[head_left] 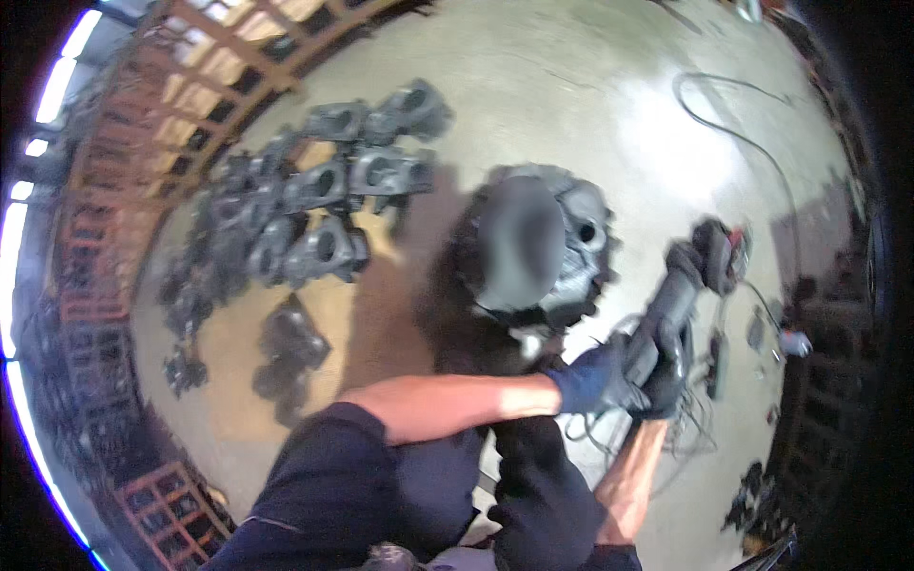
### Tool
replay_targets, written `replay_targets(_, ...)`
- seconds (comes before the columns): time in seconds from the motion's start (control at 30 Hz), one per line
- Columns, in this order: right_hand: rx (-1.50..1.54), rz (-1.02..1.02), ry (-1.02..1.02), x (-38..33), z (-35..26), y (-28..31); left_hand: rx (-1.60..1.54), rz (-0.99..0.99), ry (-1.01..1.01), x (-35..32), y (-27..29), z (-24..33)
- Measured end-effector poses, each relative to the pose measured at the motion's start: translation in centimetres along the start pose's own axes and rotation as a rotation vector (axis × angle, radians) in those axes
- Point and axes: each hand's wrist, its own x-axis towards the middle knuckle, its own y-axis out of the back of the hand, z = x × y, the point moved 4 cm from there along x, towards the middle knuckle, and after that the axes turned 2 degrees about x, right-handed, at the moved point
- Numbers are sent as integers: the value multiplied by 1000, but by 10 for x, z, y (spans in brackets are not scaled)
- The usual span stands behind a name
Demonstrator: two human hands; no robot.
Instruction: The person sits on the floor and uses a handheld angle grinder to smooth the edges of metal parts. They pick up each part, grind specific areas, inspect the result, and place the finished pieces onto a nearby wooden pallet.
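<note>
An angle grinder point(672, 297), dark with a long body, is held between my two gloved hands to the right of my knees. Its round head point(721, 253) points away from me, up and to the right. My left hand point(606, 379), at the end of an arm stretched across my lap, is closed at the grinder's rear. Along the right side of the handle, my right hand point(669, 376) is wrapped around it. Left of the grinder, apart from it, a large grey metal casting point(522, 243) with a round flat face and a hole at its side rests on the floor.
Several grey metal castings point(328, 181) stand in rows to the left. Dark parts point(293, 338) lie nearer. Brown metal racks point(105, 219) line the left edge. A cable point(752, 143) curves over the floor point(533, 86) at right, and loose cord point(695, 433) lies beside my right forearm.
</note>
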Motion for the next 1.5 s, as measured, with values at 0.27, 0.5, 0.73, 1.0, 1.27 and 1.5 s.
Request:
replay_targets(0.27, 160, -122, -32, -15, -67, -28, -305, -257, 3, -32, 17, 69)
replay_targets(0.5, -150, -53, 38, -17, -66, -26, -315, 0, -172, -12, -5, 44)
replay_targets(0.73, -347, -212, 91, -20, -89, -39, -558, -45, -270, -7, -15, 53)
replay_targets(1.0, -663, -31, 231, -20, -90, -41, -446, 25, -327, 2, -34, 29)
replay_targets(1.27, -528, -99, 96, -12, -83, -28, -509, -172, -236, -11, -20, 56)
replay_targets(1.5, -680, -275, -194, -7, -108, -45, -631, -275, -275, -11, -20, 65)
